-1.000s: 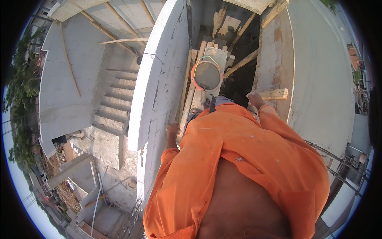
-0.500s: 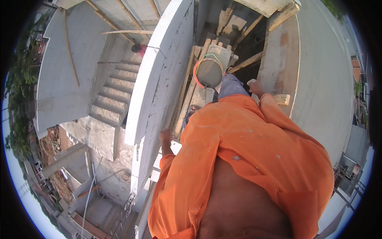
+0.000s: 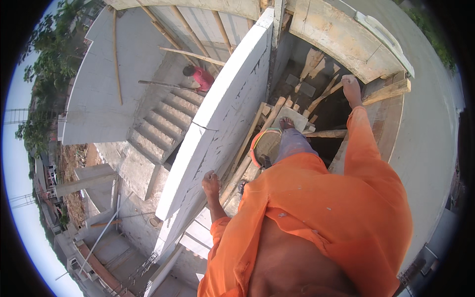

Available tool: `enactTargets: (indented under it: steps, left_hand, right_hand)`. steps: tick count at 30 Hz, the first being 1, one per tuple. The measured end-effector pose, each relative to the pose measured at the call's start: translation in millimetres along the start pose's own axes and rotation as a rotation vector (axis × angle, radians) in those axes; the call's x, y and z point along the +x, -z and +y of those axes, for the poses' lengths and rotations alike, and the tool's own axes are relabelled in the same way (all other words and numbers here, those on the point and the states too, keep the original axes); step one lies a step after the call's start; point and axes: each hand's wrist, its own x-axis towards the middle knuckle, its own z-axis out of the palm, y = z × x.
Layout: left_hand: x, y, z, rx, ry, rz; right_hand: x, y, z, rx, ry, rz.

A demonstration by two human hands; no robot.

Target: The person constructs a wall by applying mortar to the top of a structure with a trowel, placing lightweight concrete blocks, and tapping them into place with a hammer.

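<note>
Two bare hands show, both backs uppermost: the left hand (image 3: 211, 184), its fingers loosely curled, is just beside the one tall pale block wall (image 3: 228, 94), and the right hand (image 3: 351, 87), drawn in like a loose fist, is near one squared timber (image 3: 388, 92). I cannot tell whether either touches what is beside it, or whether anything sits inside the curl. One round tub (image 3: 253, 148) with an orange rim stands between the wall and the person's grey-trousered leg (image 3: 295, 143), partly hidden by the orange shirt (image 3: 326, 198); its contents look grey. Two long poles (image 3: 243, 164) run along the wall's foot, left of the tub. Two feet are visible, one (image 3: 286, 123) on a pale board (image 3: 297, 119). Beyond the wall are one staircase (image 3: 166, 119) (at least five steps) and one other person (image 3: 202, 78) in red.
</note>
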Motion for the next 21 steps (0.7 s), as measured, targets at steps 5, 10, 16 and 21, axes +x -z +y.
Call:
enactTargets:
  steps: [5,10,16,21]
  left_hand:
    - [45,-123,89,0.351,-0.272,-0.159]
    - [50,-225,267,0.51,-0.363,-0.3]
    - [116,-316,443,0.387,-0.618,-0.414]
    - [174,-421,586,0.09,-0.506,-0.502]
  right_hand:
    - [223,17,-54,-0.11,0.212,0.163]
    - [366,22,-30,-0.4,0.526,0.285]
    - [377,18,-68,-0.185,0.082,0.253]
    - [415,-26,3,-0.308,0.177,0.287]
